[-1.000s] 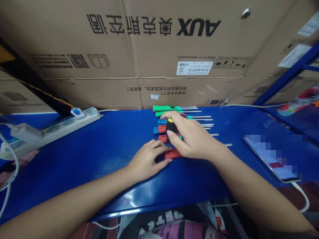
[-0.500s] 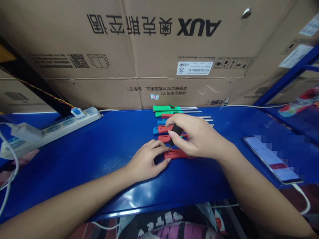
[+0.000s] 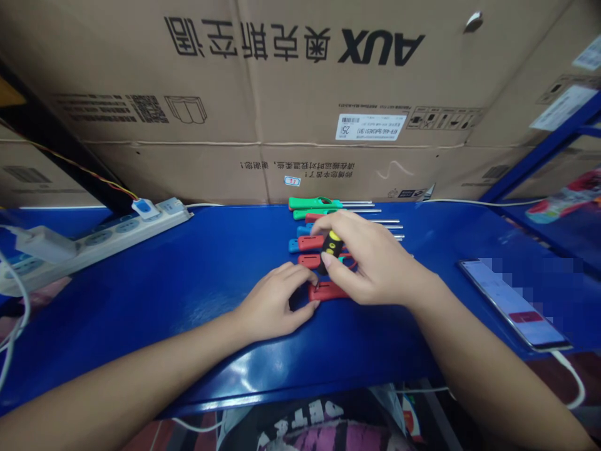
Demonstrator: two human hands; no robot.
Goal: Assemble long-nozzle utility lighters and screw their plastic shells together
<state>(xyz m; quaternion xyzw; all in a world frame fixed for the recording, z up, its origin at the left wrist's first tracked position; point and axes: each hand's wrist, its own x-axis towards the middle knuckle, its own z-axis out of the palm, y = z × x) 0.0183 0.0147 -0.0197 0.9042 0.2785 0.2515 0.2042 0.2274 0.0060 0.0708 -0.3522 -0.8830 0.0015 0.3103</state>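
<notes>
Between the thumb and fingers of my left hand (image 3: 279,302) is the end of the nearest red lighter (image 3: 328,290), lying flat on the blue table. My right hand (image 3: 375,260) grips a black and yellow screwdriver (image 3: 331,245), its tip pointing down toward that lighter's slotted end. Further back, several lighters lie in a row, among them another red one (image 3: 308,261), a blue and red one (image 3: 305,243) and a green one (image 3: 307,203), with metal rods pointing right.
A white power strip (image 3: 101,240) with plugs runs along the left. A phone (image 3: 516,304) with a white cable lies at the right. Behind the blue table (image 3: 197,275) stands a large cardboard box (image 3: 282,88).
The screwdriver has turned in my right hand, and its yellow part now shows. My left hand has stayed nearly still on the lighter, and the view has shifted slightly.
</notes>
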